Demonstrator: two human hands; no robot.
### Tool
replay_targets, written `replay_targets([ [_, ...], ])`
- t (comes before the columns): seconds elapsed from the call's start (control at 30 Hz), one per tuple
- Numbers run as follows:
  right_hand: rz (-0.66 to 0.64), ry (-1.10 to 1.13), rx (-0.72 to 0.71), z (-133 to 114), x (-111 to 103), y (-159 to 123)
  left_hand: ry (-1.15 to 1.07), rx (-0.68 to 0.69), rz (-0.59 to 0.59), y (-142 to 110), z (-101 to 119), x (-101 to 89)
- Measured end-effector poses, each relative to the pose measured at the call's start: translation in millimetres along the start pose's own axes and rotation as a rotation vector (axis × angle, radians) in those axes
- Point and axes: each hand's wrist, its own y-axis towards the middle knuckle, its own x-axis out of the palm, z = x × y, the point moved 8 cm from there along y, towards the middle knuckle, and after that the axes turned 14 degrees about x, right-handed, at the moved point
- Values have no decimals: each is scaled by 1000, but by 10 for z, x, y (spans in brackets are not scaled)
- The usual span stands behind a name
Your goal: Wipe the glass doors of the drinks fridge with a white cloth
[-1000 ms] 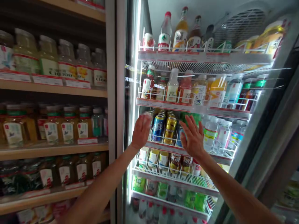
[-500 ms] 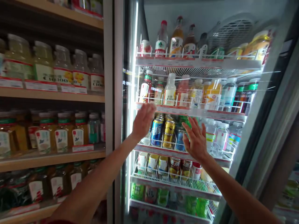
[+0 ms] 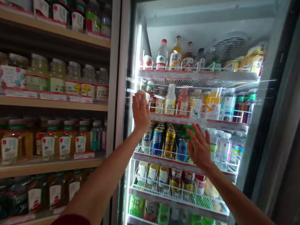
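2 hands up at the glass door [image 3: 199,26], and we'd guess it's about midway, though nothing shows which bits are done or left. Left hand [image 3: 141,115]: straightened, unclenched, some pale scrap [image 3: 140,92] at its fingertips, pinned to the glass rather than gripped, we think. Right hand [image 3: 200,147]: fingers spread, nothing in it that we can see; can't tell if it's touching.

Head camera: worn on my head, looking forward and down past my forearms [image 3: 234,189], which enter from the lower edge
Lit cooler [image 3: 187,19]: faced from the front, near, filling the middle and right of my view
Wooden shelves [image 3: 53,102]: near too, along my left
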Motion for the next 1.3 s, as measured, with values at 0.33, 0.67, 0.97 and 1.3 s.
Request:
replay_targets([
  [0.33,-57,271,-113,-1128,337,925,-89,102,-322,-260,242,116],
  [0.67,-64,-13,-222,-1347,678,1090,11,64,-303,-534,-432,-263],
  [0.97,310,-97,194,-113,-47,1123,99,-34,-258,-594,-321,-111],
  [1.3,360,-194,238,691,-400,1035,83,-33,-233,-595,-320,-104],
])
